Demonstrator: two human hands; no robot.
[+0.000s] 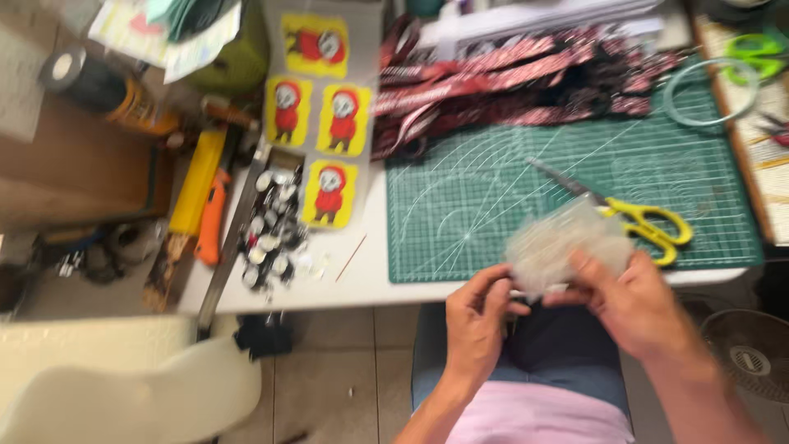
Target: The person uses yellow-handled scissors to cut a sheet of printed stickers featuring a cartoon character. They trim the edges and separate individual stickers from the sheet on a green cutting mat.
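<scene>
Both hands' grips are clamped on a clear plastic bag [559,242].
Left hand [481,316] pinches its lower edge; right hand [633,300] closes over its side, at the near bench [370,284] edge, beside yellow-handled scissors [633,215] on the green cutting mat [493,189].

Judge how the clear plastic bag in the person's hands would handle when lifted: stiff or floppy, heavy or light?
The clear plastic bag looks crumpled and bulging between the left hand and right hand, so it is probably floppy. Fingertips alone hold it up, suggesting it is light. Its glossy film may be slippery, though blur hides detail.
</scene>
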